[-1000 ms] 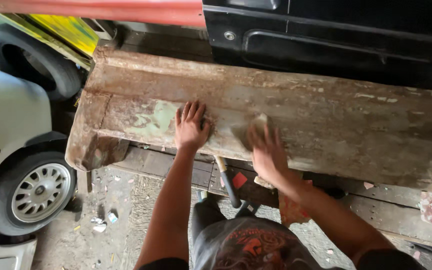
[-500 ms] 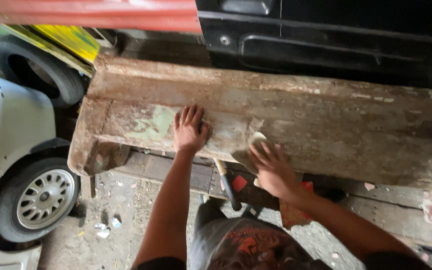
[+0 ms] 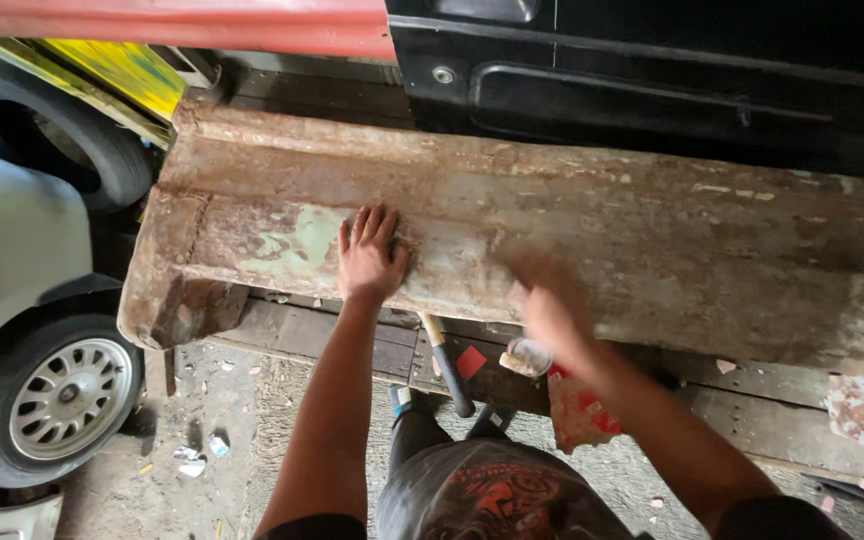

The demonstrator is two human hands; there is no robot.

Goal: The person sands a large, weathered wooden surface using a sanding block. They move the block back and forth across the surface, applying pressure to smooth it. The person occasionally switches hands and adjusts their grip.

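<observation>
1. Two hands work on one landmark, the rusted panel [image 3: 552, 240], a long worn metal part lying across the scene just ahead of the person.
2. Left hand [image 3: 370, 262] lies flat on the panel's near face, fingers spread and gripping nothing, apparently steadying it.
3. Right hand [image 3: 542, 305] is blurred at the panel's near edge; its grip cannot be told.
4. Below the panel lie a hammer [image 3: 449, 370] and red scraps [image 3: 577, 410].
5. Left of the panel stands a white car's wheel [image 3: 57, 395].
6. Beyond the panel, a black vehicle body [image 3: 652, 80] closes off the far side.
</observation>
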